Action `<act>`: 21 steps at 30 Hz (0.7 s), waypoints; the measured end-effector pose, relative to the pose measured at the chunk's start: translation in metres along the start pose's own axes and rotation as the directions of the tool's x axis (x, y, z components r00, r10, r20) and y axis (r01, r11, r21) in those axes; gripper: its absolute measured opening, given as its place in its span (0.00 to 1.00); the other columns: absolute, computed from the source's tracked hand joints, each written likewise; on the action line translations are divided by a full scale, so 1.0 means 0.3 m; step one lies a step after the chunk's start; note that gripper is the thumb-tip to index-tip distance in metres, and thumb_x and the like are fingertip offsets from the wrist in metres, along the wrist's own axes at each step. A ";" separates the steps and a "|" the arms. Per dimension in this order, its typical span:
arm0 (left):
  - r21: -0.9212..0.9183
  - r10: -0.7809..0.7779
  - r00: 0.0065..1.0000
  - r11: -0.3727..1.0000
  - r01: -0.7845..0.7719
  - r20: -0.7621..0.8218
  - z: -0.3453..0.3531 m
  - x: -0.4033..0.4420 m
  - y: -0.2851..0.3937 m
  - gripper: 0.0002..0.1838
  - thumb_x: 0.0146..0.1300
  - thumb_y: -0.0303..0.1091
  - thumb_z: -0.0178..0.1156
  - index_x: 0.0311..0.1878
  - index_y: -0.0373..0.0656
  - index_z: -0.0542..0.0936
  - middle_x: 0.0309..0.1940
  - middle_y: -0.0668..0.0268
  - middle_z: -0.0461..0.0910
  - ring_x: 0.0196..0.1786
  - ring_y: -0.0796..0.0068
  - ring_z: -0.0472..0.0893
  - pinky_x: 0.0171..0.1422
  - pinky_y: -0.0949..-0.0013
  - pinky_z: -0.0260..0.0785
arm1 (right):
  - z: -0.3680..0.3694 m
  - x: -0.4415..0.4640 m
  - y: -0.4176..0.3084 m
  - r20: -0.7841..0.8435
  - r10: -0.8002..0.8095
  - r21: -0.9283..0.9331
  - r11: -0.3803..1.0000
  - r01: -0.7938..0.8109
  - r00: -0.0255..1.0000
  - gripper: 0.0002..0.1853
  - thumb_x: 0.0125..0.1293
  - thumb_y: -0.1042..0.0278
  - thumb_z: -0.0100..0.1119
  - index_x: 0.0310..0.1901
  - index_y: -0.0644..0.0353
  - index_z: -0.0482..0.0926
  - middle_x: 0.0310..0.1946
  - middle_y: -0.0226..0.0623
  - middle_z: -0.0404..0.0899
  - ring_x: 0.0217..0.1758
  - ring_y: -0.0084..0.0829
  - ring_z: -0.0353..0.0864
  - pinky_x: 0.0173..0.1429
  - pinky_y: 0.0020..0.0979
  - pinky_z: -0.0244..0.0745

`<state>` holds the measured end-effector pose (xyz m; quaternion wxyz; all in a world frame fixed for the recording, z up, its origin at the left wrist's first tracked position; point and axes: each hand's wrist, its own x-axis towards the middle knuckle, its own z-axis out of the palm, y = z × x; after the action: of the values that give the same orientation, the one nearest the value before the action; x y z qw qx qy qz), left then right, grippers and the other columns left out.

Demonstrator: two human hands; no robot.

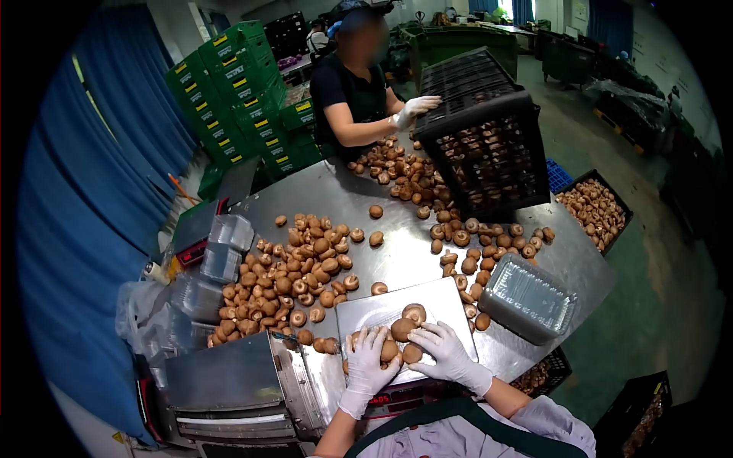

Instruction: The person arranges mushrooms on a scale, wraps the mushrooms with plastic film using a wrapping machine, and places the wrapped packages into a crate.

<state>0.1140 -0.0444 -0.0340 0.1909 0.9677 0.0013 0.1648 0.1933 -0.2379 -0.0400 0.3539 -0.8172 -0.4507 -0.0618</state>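
My left hand (368, 368), in a white glove, curls round brown mushrooms on the near part of the metal scale plate (443, 298). Opposite it, my right hand (448, 355), also gloved, has its fingers against the mushrooms (403, 330) from the right. Several mushrooms lie between both hands, partly hidden by the fingers. A red display (379, 398) glows below the plate. To the left a large heap of mushrooms (286, 286) covers the steel table (347, 187). Right of the scale sits a stack of clear plastic trays (528, 298).
Across the table, a person (355, 99) with gloved hands tilts a black crate (489, 145) of mushrooms. Green crates (244, 91) stand stacked behind. Left are more clear trays (200, 296) and a metal machine (225, 374). A filled crate (594, 210) stands beyond the right edge.
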 end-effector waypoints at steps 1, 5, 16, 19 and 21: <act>0.002 0.000 1.000 1.000 0.000 -0.001 0.000 -0.002 0.001 0.35 0.51 0.50 0.62 0.62 0.44 0.70 0.57 0.56 0.72 0.64 0.52 0.66 0.71 0.40 0.43 | 0.006 -0.002 0.000 -0.001 -0.002 0.001 1.000 0.002 1.000 0.33 0.50 0.51 0.69 0.58 0.53 0.73 0.56 0.35 0.74 0.64 0.40 0.67 0.66 0.46 0.58; 0.049 -0.008 1.000 0.999 0.007 0.027 -0.004 0.005 0.000 0.36 0.48 0.49 0.64 0.61 0.43 0.70 0.58 0.55 0.70 0.64 0.54 0.66 0.70 0.45 0.46 | 0.045 -0.009 0.016 -0.027 0.013 -0.048 0.999 -0.014 1.000 0.29 0.49 0.59 0.67 0.56 0.51 0.75 0.57 0.36 0.73 0.64 0.42 0.66 0.66 0.46 0.58; 0.014 0.008 1.000 1.000 -0.008 -0.014 -0.015 0.012 0.012 0.35 0.49 0.49 0.64 0.59 0.42 0.72 0.56 0.53 0.71 0.62 0.54 0.67 0.68 0.44 0.48 | 0.025 0.007 0.004 0.023 -0.033 -0.094 0.995 0.035 0.999 0.23 0.53 0.59 0.65 0.53 0.48 0.78 0.58 0.41 0.71 0.64 0.47 0.65 0.63 0.46 0.63; 0.026 -0.006 1.000 1.000 0.006 0.008 -0.026 0.005 0.006 0.34 0.50 0.49 0.64 0.59 0.42 0.72 0.56 0.53 0.71 0.63 0.53 0.67 0.69 0.45 0.47 | 0.004 0.008 0.012 -0.066 0.057 0.104 0.993 -0.050 0.996 0.23 0.53 0.63 0.65 0.53 0.54 0.77 0.55 0.42 0.74 0.61 0.47 0.69 0.63 0.42 0.65; -0.156 -0.026 1.000 0.987 0.028 0.016 -0.062 0.001 -0.013 0.32 0.50 0.45 0.65 0.59 0.42 0.74 0.58 0.51 0.71 0.64 0.52 0.67 0.71 0.49 0.50 | -0.041 0.018 0.017 -0.159 0.118 0.148 0.984 -0.095 0.980 0.21 0.54 0.66 0.65 0.52 0.56 0.77 0.51 0.43 0.77 0.58 0.47 0.72 0.62 0.41 0.66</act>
<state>0.1085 -0.0340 -0.0192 0.2685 0.9507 0.0003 0.1552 0.2031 -0.2438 -0.0312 0.4497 -0.8053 -0.3782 -0.0794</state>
